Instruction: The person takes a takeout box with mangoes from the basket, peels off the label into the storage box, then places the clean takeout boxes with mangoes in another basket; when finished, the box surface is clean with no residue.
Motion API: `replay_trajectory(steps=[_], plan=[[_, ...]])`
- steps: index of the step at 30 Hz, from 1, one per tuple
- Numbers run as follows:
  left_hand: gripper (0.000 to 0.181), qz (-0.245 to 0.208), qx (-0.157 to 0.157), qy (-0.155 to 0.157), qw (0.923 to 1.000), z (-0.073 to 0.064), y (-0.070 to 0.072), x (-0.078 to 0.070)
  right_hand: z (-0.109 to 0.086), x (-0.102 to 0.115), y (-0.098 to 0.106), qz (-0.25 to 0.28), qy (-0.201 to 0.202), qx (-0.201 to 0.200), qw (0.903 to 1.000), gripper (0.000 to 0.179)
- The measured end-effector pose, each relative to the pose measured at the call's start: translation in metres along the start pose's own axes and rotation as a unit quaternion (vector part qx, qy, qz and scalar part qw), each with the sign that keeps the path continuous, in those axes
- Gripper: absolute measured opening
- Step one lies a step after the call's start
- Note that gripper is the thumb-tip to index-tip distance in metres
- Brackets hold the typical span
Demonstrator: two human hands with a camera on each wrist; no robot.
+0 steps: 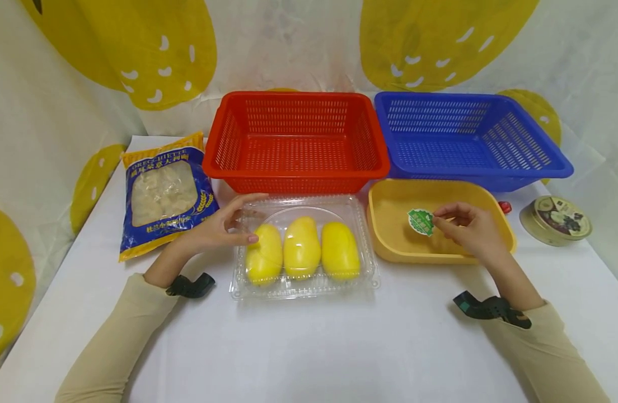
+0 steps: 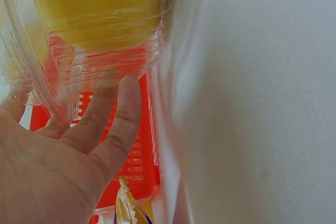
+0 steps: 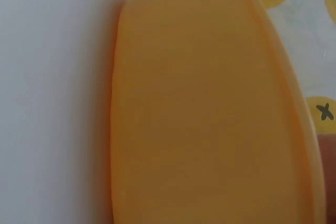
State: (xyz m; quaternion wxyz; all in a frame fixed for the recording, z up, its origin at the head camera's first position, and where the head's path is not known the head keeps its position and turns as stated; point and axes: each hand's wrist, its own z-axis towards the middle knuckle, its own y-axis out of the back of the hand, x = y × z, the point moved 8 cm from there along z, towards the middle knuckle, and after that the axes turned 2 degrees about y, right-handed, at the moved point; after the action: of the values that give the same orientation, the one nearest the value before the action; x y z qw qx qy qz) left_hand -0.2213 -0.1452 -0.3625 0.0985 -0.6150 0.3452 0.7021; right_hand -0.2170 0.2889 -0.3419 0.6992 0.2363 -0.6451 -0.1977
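My left hand [image 1: 223, 224] holds the left side of a clear plastic clamshell box [image 1: 366, 246] with three yellow mangoes [image 1: 302, 246] in it. The thumb lies on the lid; in the left wrist view the fingers [image 2: 126, 108] reach below the rim along the side wall. My right hand [image 1: 470, 226] pinches a green-and-white jagged-edged label [image 1: 420, 222] between thumb and forefinger, above a yellow plastic tub [image 1: 425, 258]. The right wrist view is filled mostly by the tub [image 3: 205, 103], with the fingers out of sight.
Behind stand a red basket [image 1: 296, 182] and a blue basket [image 1: 520, 178] side by side. A blue-and-yellow bag of orecchiette pasta [image 1: 165, 193] lies at the left. At the right sit a round tin [image 1: 556, 220] and a small red object [image 1: 505, 207], partly hidden by the tub.
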Motion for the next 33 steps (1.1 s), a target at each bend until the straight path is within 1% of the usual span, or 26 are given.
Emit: replay_trajectory(steps=[3, 7, 9, 11, 15, 20, 25, 30, 33], plan=[[0.080, 0.001, -0.001, 0.003, 1.0000, 0.000, 0.000, 0.000, 0.004, -0.002, 0.002, -0.043, 0.011, 0.008, 0.9990, 0.023], [0.080, 0.001, -0.001, 0.008, 1.0000, 0.000, -0.001, 0.001, 0.009, -0.003, 0.003, -0.093, 0.023, 0.018, 0.9953, 0.021], [0.079, -0.001, 0.000, 0.010, 0.9999, 0.000, -0.002, 0.001, 0.011, -0.004, 0.002, -0.108, 0.025, 0.024, 0.9936, 0.019], [0.079, -0.002, 0.001, 0.011, 0.9999, 0.000, -0.002, 0.002, 0.012, -0.004, 0.002, -0.114, 0.025, 0.032, 0.9926, 0.019], [0.079, -0.003, 0.002, 0.009, 1.0000, 0.001, -0.002, 0.003, 0.014, -0.006, 0.000, -0.122, 0.013, 0.048, 0.9913, 0.019], [0.079, -0.004, 0.000, 0.001, 1.0000, 0.001, -0.001, 0.001, 0.016, -0.009, -0.001, -0.140, 0.000, 0.053, 0.9887, 0.020], [0.079, -0.007, 0.002, 0.001, 1.0000, 0.001, -0.001, 0.003, 0.015, -0.012, -0.002, -0.148, -0.015, 0.063, 0.9869, 0.018], [0.079, -0.011, 0.004, 0.003, 0.9999, 0.001, -0.002, 0.005, 0.015, -0.013, -0.004, -0.146, -0.010, 0.074, 0.9864, 0.017], [0.079, -0.013, 0.006, -0.001, 0.9999, 0.001, -0.002, 0.004, 0.015, -0.013, -0.005, -0.146, -0.006, 0.078, 0.9861, 0.018]])
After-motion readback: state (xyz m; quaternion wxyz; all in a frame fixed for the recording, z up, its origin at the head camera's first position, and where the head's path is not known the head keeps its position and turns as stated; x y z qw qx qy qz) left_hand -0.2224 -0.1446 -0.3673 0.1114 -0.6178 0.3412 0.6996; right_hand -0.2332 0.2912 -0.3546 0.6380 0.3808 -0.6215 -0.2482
